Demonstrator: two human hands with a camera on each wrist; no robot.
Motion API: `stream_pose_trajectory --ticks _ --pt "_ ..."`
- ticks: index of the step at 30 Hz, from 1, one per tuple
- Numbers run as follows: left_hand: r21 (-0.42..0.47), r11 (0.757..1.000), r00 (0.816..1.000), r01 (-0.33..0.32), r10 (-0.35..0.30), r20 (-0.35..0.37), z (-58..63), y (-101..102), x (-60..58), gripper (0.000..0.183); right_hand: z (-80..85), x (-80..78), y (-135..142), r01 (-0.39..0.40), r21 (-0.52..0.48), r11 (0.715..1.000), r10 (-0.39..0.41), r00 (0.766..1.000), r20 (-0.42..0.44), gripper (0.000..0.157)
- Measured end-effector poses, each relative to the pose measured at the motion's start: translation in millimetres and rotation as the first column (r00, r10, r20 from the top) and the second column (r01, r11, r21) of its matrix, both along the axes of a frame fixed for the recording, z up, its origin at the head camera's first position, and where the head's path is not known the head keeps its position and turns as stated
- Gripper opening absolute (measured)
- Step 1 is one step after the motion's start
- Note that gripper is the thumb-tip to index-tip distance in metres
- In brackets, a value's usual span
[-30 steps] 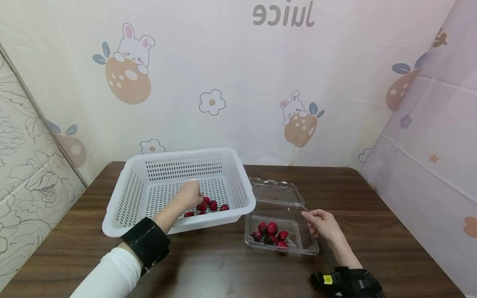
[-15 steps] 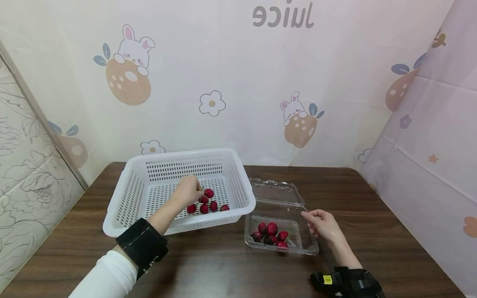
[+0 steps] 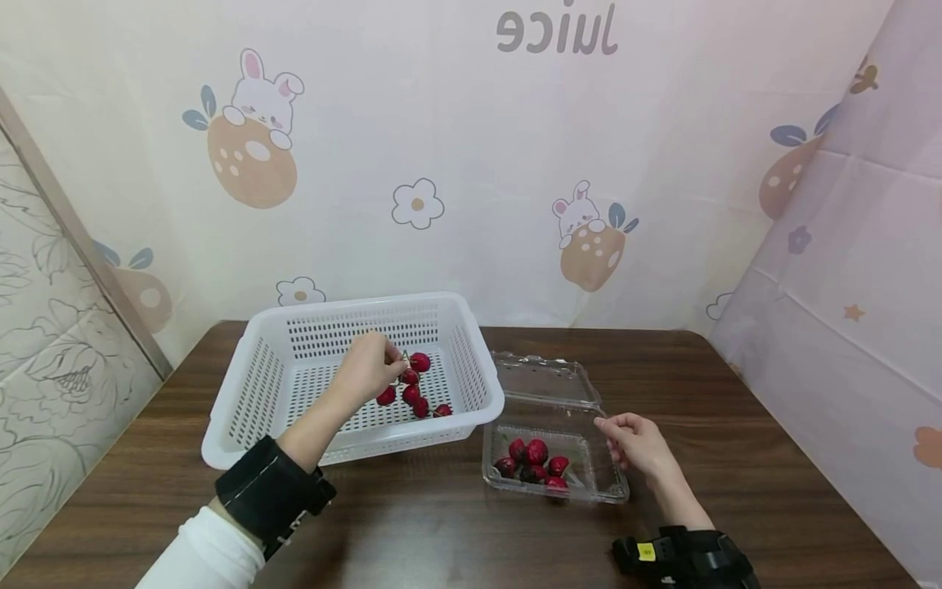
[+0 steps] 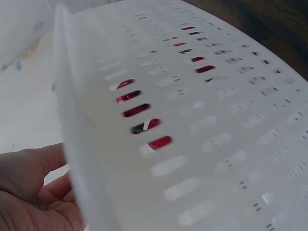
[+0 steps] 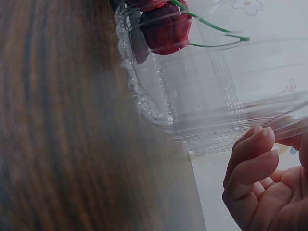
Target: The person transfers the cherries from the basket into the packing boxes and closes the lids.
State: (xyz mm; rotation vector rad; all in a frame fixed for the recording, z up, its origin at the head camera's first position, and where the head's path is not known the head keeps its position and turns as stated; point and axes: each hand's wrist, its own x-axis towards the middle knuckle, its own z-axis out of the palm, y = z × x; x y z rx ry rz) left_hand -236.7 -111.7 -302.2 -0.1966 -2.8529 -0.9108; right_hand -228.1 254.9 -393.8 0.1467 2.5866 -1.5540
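Observation:
My left hand (image 3: 370, 368) is over the white slotted basket (image 3: 412, 437), thumb and finger pinching the green stems of a bunch of red cherries (image 3: 420, 362). Several cherries trail below the fingertips, and one cherry (image 3: 442, 411) lies apart near the basket's front right. In the left wrist view the basket wall (image 4: 125, 192) hides part of the hand (image 4: 38, 192); red shows through its slots. My right hand (image 3: 639, 446) pinches the right rim of a clear plastic clamshell box (image 3: 599, 470). Several cherries (image 3: 536, 451) sit inside that box, one with a green stem (image 5: 216, 27) in the right wrist view.
Both containers stand side by side on a dark wooden table (image 3: 412, 532), the basket's right end close to the box. The box's lid (image 3: 545, 380) is folded back away from me. A printed curtain (image 3: 471, 123) hangs behind the table.
My left hand has risen a little and moved away from me, drawing the bunch of cherries up and back with it. The right hand and the clear box have stayed in place.

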Motion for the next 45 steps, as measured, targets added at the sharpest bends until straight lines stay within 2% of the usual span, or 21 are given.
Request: stream_pose_trajectory --ticks 3,11,21,24,31,37,45 --pt "0.035 0.999 1.000 -0.003 0.004 -0.013 5.5 1 3.6 0.011 -0.2 -0.4 -1 -0.001 -0.003 1.000 0.001 1.000 0.001 0.039" --pt "0.107 0.993 0.998 0.043 -0.037 -0.057 18.4 6 14.7 0.010 0.5 0.0 -2 0.002 -0.009 1.000 -0.002 1.000 0.003 0.038" --pt "0.177 0.982 0.986 0.064 -0.035 -0.166 31.4 21 33.5 0.009 0.5 0.8 -1 0.006 -0.007 1.000 -0.005 1.000 0.014 0.038" --pt "0.196 0.976 0.980 0.090 -0.052 -0.191 33.5 28 39.7 0.007 0.4 0.7 -1 0.005 -0.009 1.000 -0.005 1.000 0.015 0.037" --pt "0.239 0.954 0.958 0.181 -0.116 -0.261 33.6 48 52.9 0.004 0.6 1.4 -1 0.003 -0.007 1.000 -0.003 1.000 0.012 0.035" --pt "0.244 0.930 0.924 0.277 -0.188 -0.332 27.9 67 59.3 0.004 2.2 2.0 -2 0.005 -0.002 1.000 -0.005 1.000 0.013 0.037" --pt "0.253 0.905 0.916 0.341 -0.260 -0.304 16.9 91 62.5 0.008 5.0 1.6 -3 0.012 0.003 1.000 -0.012 1.000 0.023 0.039"
